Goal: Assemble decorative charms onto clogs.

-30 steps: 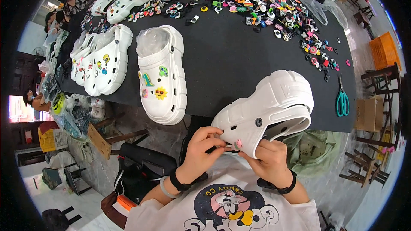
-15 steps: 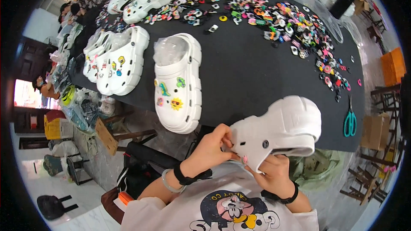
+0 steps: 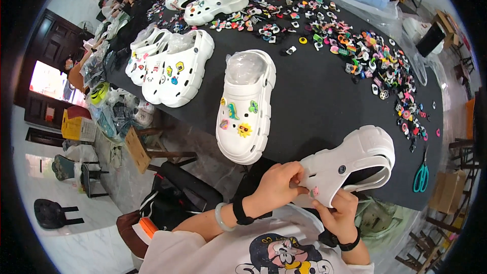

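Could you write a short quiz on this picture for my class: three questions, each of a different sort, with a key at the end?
1. True or false: the teal-handled scissors lie on the black table, to the right of the held white clog.
2. What fills the opening of the white clog bearing the sun-shaped charm?
A) brown paper
B) clear plastic
C) green cloth
3. Short answer: which of the person's hands is nearer the heel strap of the held white clog?

Key:
1. True
2. B
3. The right hand
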A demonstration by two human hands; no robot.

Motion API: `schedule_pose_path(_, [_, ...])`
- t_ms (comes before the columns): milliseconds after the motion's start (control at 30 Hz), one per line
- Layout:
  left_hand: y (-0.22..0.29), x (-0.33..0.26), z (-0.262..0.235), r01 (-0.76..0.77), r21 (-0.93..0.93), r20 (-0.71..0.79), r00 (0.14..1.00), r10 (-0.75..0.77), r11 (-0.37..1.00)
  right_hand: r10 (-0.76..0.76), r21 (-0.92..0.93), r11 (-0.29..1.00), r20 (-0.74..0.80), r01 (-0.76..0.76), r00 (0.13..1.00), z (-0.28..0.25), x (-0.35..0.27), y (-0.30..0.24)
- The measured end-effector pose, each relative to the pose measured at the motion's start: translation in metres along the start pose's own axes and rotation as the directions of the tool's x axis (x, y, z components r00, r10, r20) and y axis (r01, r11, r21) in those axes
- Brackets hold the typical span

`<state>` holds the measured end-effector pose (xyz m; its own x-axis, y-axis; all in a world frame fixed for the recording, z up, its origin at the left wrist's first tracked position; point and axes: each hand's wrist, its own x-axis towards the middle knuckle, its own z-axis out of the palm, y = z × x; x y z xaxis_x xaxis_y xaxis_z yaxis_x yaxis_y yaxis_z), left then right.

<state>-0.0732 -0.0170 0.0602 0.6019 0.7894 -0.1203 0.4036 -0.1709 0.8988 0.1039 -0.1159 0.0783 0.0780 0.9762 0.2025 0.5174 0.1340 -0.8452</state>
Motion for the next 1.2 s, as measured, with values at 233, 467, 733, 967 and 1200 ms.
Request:
schedule_pose_path(233, [-0.023, -0.03, 0.013, -0.06, 0.0, -0.017, 0.998, 0.06, 0.998, 0.066, -0.476, 0.865, 0.416, 0.155, 0.907, -0.012, -0.018, -0.024])
schedule_pose_path(467, [-0.039, -0.051, 0.036, -0.2, -0.016, -0.154, 0.969, 0.195, 0.98, 0.117, -0.587, 0.797, 0.381, 0.142, 0.917, -0.001, -0.023, -0.039])
schedule_pose_path(733, [-0.01, -0.036, 0.014, -0.531, 0.121, -0.017, 0.844, 0.537, 0.839, 0.336, -0.118, 0.94, 0.143, -0.321, 0.931, 0.011, -0.077, 0.001])
schedule_pose_path(967, [0.005, -0.025, 0.002, -0.31, 0.103, 0.24, 0.93, 0.279, 0.945, 0.235, 0.071, 0.964, 0.235, -0.257, 0.943, -0.006, -0.064, 0.009])
schedule_pose_path(1200, [0.015, -0.017, 0.008, -0.236, 0.172, 0.29, 0.94, 0.18, 0.956, 0.206, 0.157, 0.953, 0.282, -0.257, 0.937, -0.018, -0.048, 0.015])
